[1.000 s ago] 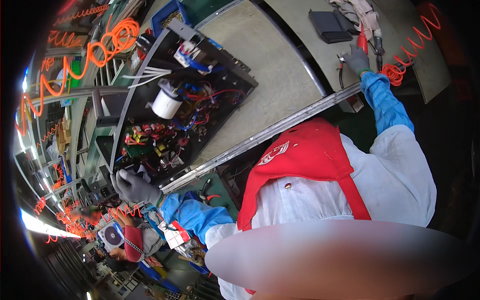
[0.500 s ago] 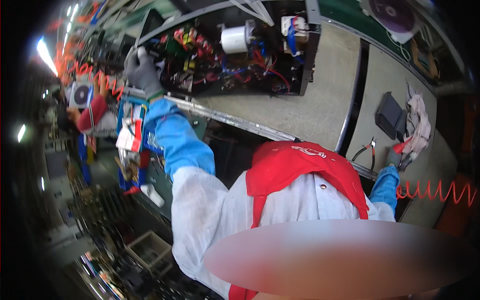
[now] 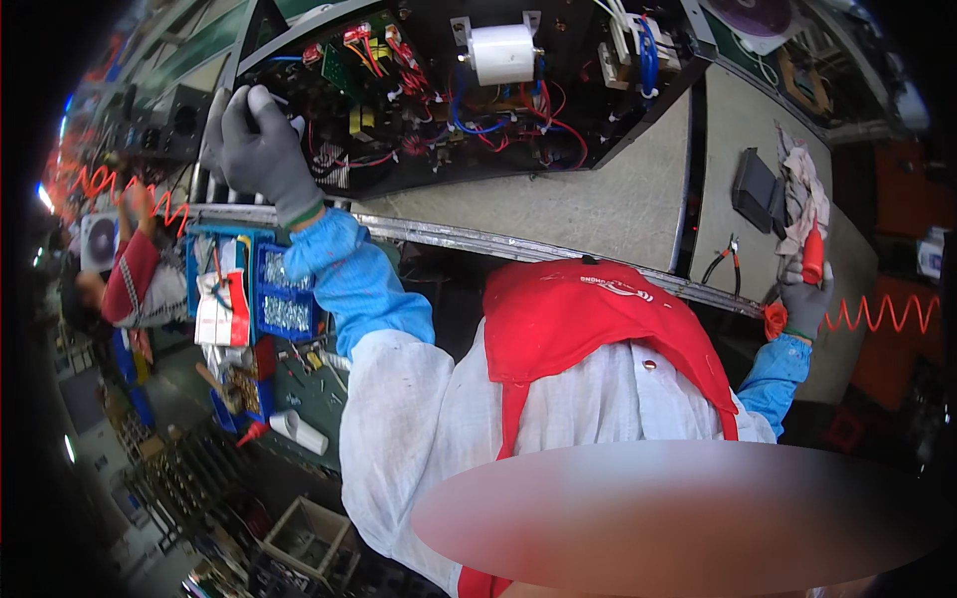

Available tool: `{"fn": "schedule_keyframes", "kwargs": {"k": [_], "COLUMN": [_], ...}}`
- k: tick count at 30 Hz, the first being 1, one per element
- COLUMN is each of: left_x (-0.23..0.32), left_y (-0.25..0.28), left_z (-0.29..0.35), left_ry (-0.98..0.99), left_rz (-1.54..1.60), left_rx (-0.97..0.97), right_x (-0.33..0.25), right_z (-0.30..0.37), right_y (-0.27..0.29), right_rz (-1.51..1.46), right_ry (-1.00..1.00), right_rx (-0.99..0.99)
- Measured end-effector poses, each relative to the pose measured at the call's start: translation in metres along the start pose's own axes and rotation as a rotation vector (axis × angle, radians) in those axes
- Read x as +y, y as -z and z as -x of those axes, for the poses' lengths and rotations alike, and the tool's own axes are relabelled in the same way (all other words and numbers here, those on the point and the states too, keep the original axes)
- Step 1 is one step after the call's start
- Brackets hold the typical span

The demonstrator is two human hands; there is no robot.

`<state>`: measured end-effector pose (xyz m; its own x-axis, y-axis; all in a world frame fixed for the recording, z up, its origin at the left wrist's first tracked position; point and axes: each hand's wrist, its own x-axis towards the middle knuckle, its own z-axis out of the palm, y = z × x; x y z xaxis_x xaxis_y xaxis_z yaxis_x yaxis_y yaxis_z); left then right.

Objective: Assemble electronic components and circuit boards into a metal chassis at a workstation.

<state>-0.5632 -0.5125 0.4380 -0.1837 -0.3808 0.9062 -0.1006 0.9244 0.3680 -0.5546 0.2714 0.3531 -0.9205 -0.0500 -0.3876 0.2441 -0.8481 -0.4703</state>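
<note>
My left hand, in a grey glove, is at the near left corner of a black metal chassis. Its fingers are bent and apart, and I see nothing held in them; whether they touch the frame is unclear. Inside the chassis are a white cylinder, a green circuit board and bundles of red and blue wires. Far to the right, my gloved right hand is closed round a red cylindrical tool, which points away from me. A crumpled rag lies just beyond it.
Pliers and a black box-shaped part lie on the right tabletop. A red coiled hose stretches right. Blue bins of small metal parts and a white cup stand at left. Another person's red sleeve shows farther left.
The red tool now stands out plainly in my right hand, raised from beside the rag. My left hand has shifted slightly left and nearer, its fingers more apart. The whole view has turned a little.
</note>
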Motion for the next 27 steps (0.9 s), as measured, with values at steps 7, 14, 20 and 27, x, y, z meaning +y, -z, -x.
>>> {"fn": "schedule_keyframes", "kwargs": {"k": [7, 14, 20, 27], "left_x": [-0.002, -0.016, -0.021, -0.025], "left_y": [0.012, 0.022, 0.021, 0.020], "left_z": [-0.004, -0.011, -0.010, -0.012], "left_ry": [-0.217, -0.296, -0.297, -0.349], "left_rz": [-0.097, -0.049, -0.047, -0.033], "left_rx": [-0.020, -0.072, -0.103, -0.099], "right_x": [0.091, 0.189, 0.231, 0.259], "right_z": [0.017, 0.048, 0.074, 0.081], "right_y": [-0.132, -0.243, -0.261, -0.272], "right_rz": [0.243, 0.564, 0.538, 0.482], "right_ry": [0.077, 0.413, 0.419, 0.398], "right_rx": [-0.072, -0.158, -0.325, -0.313]}}
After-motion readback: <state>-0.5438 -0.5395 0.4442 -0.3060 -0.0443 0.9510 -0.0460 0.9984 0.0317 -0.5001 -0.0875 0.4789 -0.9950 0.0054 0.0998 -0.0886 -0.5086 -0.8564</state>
